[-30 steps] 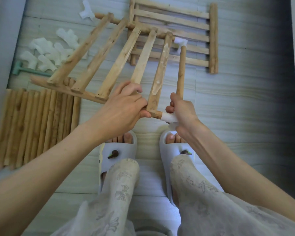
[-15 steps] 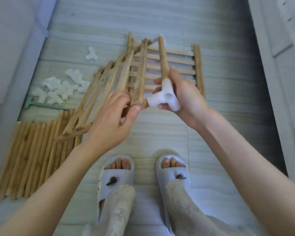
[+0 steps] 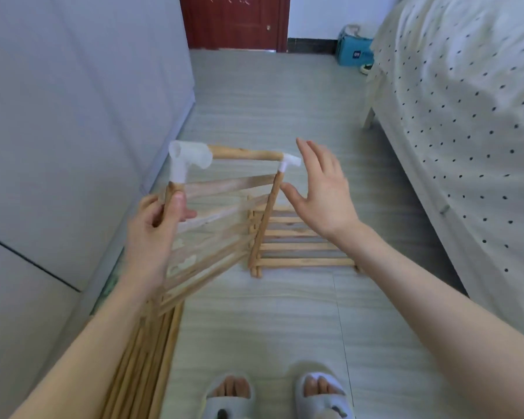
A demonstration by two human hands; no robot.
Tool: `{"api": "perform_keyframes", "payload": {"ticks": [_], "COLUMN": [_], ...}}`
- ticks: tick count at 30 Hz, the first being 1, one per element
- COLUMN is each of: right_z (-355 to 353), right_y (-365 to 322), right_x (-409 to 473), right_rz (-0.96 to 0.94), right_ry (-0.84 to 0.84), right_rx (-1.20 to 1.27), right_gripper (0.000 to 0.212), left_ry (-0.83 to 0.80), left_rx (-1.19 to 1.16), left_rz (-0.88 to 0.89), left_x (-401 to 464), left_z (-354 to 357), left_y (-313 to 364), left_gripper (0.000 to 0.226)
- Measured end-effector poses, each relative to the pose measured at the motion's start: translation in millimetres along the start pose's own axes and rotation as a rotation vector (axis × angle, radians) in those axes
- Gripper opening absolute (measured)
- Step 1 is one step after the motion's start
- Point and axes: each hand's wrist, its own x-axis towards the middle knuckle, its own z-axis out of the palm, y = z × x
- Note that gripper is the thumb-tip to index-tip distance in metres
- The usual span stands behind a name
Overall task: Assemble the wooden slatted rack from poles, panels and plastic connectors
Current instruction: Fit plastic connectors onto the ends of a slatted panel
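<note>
My left hand [image 3: 156,234] grips the near side rail of a wooden slatted panel [image 3: 215,228] and holds it upright in the air. A white plastic connector [image 3: 185,160] caps that rail. A short wooden pole [image 3: 245,154] runs from it to a second white connector [image 3: 288,163] on the panel's far rail [image 3: 265,219]. My right hand [image 3: 321,189] hovers beside that far connector, fingers spread, holding nothing. A second slatted panel [image 3: 300,246] lies flat on the floor behind.
A row of loose wooden poles [image 3: 146,352] lies on the floor at the lower left along a grey cabinet [image 3: 58,146]. A bed with a dotted sheet [image 3: 466,131] fills the right. My slippered feet [image 3: 273,394] stand at the bottom. A red door [image 3: 233,22] is far ahead.
The camera has tilted up. The panel with pole and connectors has been raised upright. My right hand has let go of the connector and opened; my left hand moved to the near rail.
</note>
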Motion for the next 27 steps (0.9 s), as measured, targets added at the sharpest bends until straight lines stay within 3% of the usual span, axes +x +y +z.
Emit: {"api": "perform_keyframes", "payload": {"ticks": [3, 6, 10, 13, 16, 20, 23, 27], "right_z": [-10, -9, -9, -7, 6, 20, 25, 34], "right_y": [-9, -15, -8, 15, 37, 52, 53, 57], "right_x": [22, 35, 34, 12, -20, -50, -61, -70], "right_rz": [-0.132, -0.249, -0.369, -0.363, -0.328, -0.341, -0.386, -0.372], "right_ry": [-0.061, -0.115, -0.104, -0.2, -0.288, -0.353, -0.366, -0.336], "right_rx": [-0.165, -0.282, -0.307, -0.278, -0.301, -0.343, -0.307, -0.265], "right_gripper": [0.071, 0.067, 0.038, 0.032, 0.032, 0.028, 0.021, 0.017], "left_ry": [0.045, -0.041, -0.033, 0.011, -0.057, -0.243, -0.373, -0.414], "left_rx": [-0.244, -0.614, -0.729, -0.542, -0.318, -0.373, -0.205, 0.151], "left_rz": [-0.147, -0.255, -0.34, -0.472, -0.64, -0.965, -1.002, -0.904], "left_x": [0, -5, -12, -13, -13, -4, 12, 17], "left_z": [-15, -17, -4, 12, 20, 12, 15, 40], "left_y": [2, 6, -11, -34, -54, -66, -63, -59], "left_gripper": [0.05, 0.06, 0.059, 0.055, 0.041, 0.063, 0.075, 0.057]}}
